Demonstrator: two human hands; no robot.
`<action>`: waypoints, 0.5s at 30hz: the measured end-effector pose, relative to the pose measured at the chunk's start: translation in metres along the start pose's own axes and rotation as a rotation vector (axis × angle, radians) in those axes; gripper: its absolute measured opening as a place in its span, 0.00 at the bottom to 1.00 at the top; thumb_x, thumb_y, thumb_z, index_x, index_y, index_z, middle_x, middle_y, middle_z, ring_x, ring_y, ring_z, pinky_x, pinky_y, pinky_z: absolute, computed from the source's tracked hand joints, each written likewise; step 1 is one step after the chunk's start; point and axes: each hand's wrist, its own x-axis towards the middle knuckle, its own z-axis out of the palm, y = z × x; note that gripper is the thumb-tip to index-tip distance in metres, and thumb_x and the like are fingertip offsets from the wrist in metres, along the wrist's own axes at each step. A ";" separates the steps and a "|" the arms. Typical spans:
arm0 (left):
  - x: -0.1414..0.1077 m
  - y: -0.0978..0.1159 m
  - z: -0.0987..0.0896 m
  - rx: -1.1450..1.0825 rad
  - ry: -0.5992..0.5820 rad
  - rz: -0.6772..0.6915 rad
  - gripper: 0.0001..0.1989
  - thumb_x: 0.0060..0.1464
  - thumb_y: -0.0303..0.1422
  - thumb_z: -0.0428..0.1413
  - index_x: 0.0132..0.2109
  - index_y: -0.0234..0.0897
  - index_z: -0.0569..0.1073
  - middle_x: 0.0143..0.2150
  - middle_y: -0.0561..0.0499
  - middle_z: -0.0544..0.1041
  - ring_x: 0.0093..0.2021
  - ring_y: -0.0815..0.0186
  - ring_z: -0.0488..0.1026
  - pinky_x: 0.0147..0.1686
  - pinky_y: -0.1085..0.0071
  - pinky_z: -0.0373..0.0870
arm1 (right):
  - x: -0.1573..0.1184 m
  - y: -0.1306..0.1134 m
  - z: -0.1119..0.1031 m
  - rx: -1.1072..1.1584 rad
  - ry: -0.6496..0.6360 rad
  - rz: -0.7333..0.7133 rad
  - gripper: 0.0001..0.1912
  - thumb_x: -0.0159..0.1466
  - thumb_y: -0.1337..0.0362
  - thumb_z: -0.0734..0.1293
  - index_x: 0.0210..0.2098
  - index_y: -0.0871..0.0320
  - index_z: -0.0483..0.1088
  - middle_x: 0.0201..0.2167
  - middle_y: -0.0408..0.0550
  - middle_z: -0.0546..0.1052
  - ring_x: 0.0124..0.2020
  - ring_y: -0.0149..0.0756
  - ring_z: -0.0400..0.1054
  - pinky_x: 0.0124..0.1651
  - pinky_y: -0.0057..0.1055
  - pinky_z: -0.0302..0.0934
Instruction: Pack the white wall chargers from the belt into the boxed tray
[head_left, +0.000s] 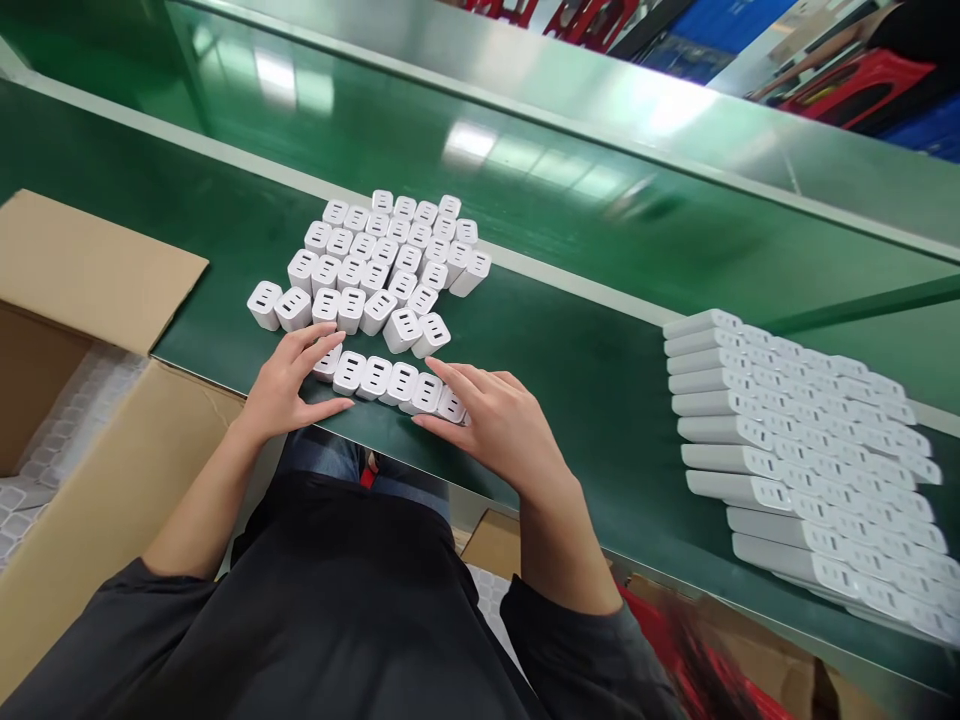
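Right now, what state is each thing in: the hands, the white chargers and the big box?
Left hand: fingers parted, at the short row's left end.
Right hand: fingers parted, around its right end.
Short row: side by side.
Middle group: upright, loosely ranked.
Right-hand block: closely packed.
Box: open, flap out.

Chargers at centre white with dark slots; tabletop plain green; carton, left edge, tan

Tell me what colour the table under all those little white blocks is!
The table is dark green, seen best in the head view.
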 end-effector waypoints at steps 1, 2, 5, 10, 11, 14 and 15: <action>0.000 0.000 0.000 -0.003 0.003 -0.004 0.37 0.55 0.45 0.62 0.67 0.44 0.58 0.64 0.39 0.66 0.64 0.51 0.65 0.60 0.50 0.66 | 0.002 0.000 0.002 -0.006 -0.011 -0.003 0.26 0.67 0.49 0.65 0.58 0.57 0.67 0.46 0.55 0.80 0.41 0.46 0.75 0.44 0.41 0.66; 0.000 0.000 0.000 -0.013 0.009 0.001 0.37 0.55 0.45 0.62 0.67 0.44 0.58 0.64 0.39 0.66 0.64 0.51 0.65 0.60 0.51 0.67 | 0.003 0.001 0.003 -0.005 -0.023 -0.002 0.24 0.67 0.50 0.65 0.57 0.57 0.69 0.43 0.54 0.80 0.40 0.46 0.75 0.43 0.40 0.66; -0.001 -0.001 0.000 -0.054 0.016 0.009 0.37 0.55 0.43 0.62 0.67 0.45 0.58 0.63 0.40 0.67 0.63 0.54 0.66 0.60 0.54 0.67 | 0.005 0.004 0.001 0.051 -0.026 0.020 0.22 0.67 0.51 0.65 0.55 0.57 0.71 0.42 0.53 0.80 0.38 0.45 0.76 0.39 0.38 0.68; -0.001 -0.003 -0.002 -0.127 0.005 -0.032 0.36 0.55 0.42 0.63 0.66 0.45 0.59 0.64 0.42 0.67 0.63 0.55 0.66 0.62 0.56 0.66 | -0.001 0.018 -0.022 0.193 0.168 0.129 0.24 0.64 0.50 0.68 0.57 0.52 0.71 0.47 0.51 0.80 0.40 0.43 0.76 0.35 0.34 0.69; -0.001 -0.003 -0.003 -0.153 0.001 -0.034 0.36 0.54 0.41 0.63 0.66 0.44 0.59 0.63 0.42 0.68 0.64 0.55 0.66 0.62 0.56 0.65 | -0.005 0.023 -0.027 0.199 0.228 0.180 0.25 0.63 0.50 0.69 0.57 0.51 0.71 0.48 0.51 0.79 0.41 0.43 0.76 0.35 0.34 0.69; 0.001 -0.005 -0.006 -0.245 -0.038 -0.075 0.36 0.55 0.40 0.63 0.67 0.43 0.59 0.63 0.42 0.68 0.64 0.57 0.65 0.63 0.58 0.64 | -0.022 0.044 -0.039 0.146 0.358 0.369 0.25 0.60 0.51 0.72 0.54 0.53 0.74 0.46 0.53 0.80 0.40 0.43 0.76 0.34 0.33 0.69; 0.001 -0.005 -0.007 -0.276 -0.055 -0.099 0.36 0.55 0.39 0.63 0.67 0.43 0.58 0.63 0.42 0.68 0.64 0.57 0.65 0.63 0.59 0.64 | -0.029 0.052 -0.041 0.113 0.368 0.433 0.24 0.59 0.51 0.72 0.53 0.53 0.75 0.45 0.54 0.81 0.39 0.44 0.76 0.34 0.34 0.68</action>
